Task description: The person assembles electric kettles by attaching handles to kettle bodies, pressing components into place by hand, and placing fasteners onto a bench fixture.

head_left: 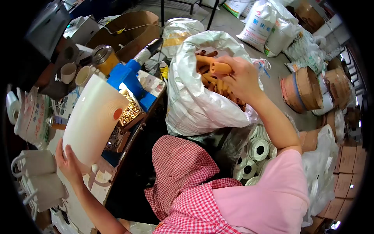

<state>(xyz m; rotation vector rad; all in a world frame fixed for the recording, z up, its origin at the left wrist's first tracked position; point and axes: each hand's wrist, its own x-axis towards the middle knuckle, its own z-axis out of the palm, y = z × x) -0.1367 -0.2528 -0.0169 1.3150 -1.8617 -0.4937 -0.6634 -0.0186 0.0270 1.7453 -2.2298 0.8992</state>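
Over the table (74, 206), a white shell (89, 121) is gripped low by the left hand (70, 163); it looks light, stiff, slippery. Over the bag (191, 107), a brown tube (221, 68) is pinched by the right hand (244, 80); likely light, best held round its side.

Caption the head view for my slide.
Left hand holds curved white piece; right hand holds orange hollow tube over open white sack.

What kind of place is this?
It looks like a small factory or workshop, probably where things get put together. See the big white sack of orange-brown tubes, the little gold-coloured parts and the stacked cardboard boxes?
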